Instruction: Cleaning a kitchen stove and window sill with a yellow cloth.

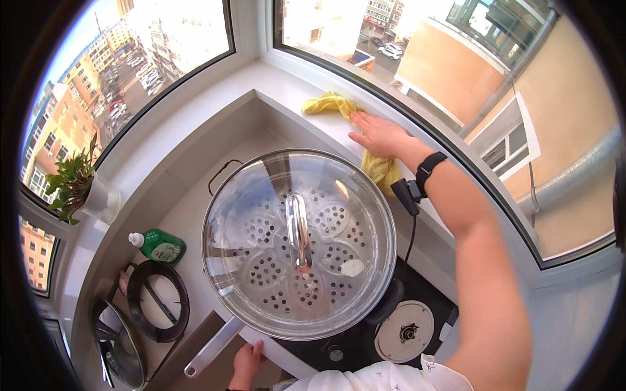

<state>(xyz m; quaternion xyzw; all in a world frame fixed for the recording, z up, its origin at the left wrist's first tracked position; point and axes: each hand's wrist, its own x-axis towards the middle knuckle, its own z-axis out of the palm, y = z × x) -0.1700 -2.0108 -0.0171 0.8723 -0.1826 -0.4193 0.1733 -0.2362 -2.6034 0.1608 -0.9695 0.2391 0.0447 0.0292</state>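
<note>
My right hand (379, 134) lies flat on a yellow cloth (382, 168) on the white windowsill, its fingers loosely spread over the fabric. Part of the cloth extends past my fingertips, and part hangs toward the sill's inner edge below my palm. A black strap with a small device is on that wrist. Low in the view, my left hand (248, 360) rests at the front edge of the white counter, next to the long metal handle of a pan. Between the hands stands a large pan under a domed glass lid (299, 244), with a perforated steamer tray visible through it.
A black gas stove (305, 349) with a bare burner (405, 331) lies right of the pan. At left are a green detergent bottle (164, 246), a black ring (183, 298), a dark pan (120, 352) and a potted plant (73, 183) on the sill. Windows (337, 39) border the sill.
</note>
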